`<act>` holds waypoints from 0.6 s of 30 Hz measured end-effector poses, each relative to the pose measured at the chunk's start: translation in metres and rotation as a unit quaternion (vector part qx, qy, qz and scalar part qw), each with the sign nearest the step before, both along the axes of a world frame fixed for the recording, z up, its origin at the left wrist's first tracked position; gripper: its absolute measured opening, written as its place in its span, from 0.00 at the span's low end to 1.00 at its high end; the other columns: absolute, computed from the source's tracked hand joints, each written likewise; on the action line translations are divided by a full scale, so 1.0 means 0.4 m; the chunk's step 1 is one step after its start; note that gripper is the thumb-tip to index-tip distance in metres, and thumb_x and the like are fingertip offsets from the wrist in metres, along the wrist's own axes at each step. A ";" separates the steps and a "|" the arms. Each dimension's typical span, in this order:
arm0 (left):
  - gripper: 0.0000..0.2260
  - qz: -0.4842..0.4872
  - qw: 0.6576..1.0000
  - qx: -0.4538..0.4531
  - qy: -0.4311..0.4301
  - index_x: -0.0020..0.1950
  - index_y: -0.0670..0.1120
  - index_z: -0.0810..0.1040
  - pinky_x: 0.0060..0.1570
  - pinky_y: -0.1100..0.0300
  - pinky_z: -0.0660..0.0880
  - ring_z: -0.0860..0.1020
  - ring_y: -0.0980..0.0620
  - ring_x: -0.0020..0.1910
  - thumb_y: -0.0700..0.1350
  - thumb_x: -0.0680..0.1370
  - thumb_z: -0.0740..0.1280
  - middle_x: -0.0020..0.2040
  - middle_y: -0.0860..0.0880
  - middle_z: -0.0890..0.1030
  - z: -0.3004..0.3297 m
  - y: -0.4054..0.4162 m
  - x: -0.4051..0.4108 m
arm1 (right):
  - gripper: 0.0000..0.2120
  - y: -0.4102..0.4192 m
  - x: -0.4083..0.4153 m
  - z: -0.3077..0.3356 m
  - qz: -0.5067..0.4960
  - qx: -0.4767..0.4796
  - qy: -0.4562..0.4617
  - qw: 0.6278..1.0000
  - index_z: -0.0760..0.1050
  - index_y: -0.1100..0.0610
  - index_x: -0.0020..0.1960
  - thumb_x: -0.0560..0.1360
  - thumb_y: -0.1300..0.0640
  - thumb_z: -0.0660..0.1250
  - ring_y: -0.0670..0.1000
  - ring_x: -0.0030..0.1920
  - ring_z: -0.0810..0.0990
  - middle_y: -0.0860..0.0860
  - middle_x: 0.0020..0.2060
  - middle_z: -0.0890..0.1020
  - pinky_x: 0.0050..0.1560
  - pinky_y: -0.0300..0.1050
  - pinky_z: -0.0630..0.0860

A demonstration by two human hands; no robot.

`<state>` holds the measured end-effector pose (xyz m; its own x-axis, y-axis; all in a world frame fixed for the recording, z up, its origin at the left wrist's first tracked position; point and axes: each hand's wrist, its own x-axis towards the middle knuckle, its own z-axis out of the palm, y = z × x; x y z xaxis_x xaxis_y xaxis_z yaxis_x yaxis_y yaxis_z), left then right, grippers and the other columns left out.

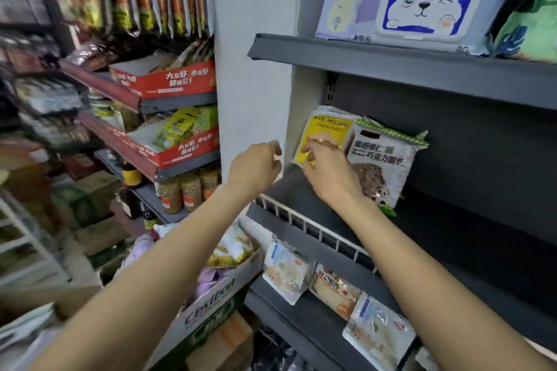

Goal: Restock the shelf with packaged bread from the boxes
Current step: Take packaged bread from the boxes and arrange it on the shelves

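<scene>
A yellow-and-white bread packet (324,132) stands upright at the left end of the dark middle shelf (452,220). My right hand (328,169) pinches its front with curled fingers. Beside it on the right stands a white packet with a green zigzag top (388,156), partly behind my right hand. My left hand (256,167) hovers just left of the shelf, fingers loosely curled, holding nothing. Below, an open cardboard box (211,301) holds several bread packets. More bread packets (286,271) lie on the lower shelf.
A white wire rail (316,229) runs along the middle shelf's front edge. Wet-wipe packs (422,6) sit on the shelf above. A white pillar (253,69) separates this unit from snack shelves (168,84) at left. More cartons (223,343) are stacked on the floor.
</scene>
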<state>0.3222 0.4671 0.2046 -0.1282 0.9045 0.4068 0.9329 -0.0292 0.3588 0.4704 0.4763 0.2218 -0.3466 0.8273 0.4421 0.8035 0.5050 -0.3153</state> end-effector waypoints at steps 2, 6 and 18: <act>0.10 0.054 0.998 0.003 0.021 0.56 0.47 0.76 0.44 0.53 0.74 0.78 0.42 0.52 0.46 0.78 0.60 0.53 0.44 0.81 -0.021 -0.093 -0.112 | 0.13 -0.063 -0.105 -0.016 0.057 -0.024 0.021 0.998 0.75 0.54 0.60 0.77 0.58 0.59 0.56 0.55 0.78 0.54 0.55 0.80 0.51 0.48 0.76; 0.11 0.143 0.989 -0.044 0.001 0.48 0.42 0.77 0.37 0.54 0.72 0.77 0.42 0.43 0.48 0.78 0.60 0.44 0.42 0.80 -0.110 -0.322 -0.350 | 0.10 -0.205 -0.347 -0.104 0.152 -0.104 0.024 0.982 0.78 0.53 0.55 0.77 0.57 0.61 0.56 0.51 0.80 0.54 0.50 0.83 0.49 0.49 0.77; 0.10 0.355 0.892 -0.229 -0.161 0.49 0.41 0.79 0.41 0.53 0.73 0.79 0.39 0.49 0.43 0.76 0.60 0.48 0.39 0.81 -0.568 -0.962 -0.949 | 0.12 -0.701 -1.013 -0.611 0.258 -0.342 -0.144 0.892 0.76 0.63 0.58 0.77 0.60 0.61 0.61 0.56 0.78 0.61 0.55 0.80 0.52 0.50 0.74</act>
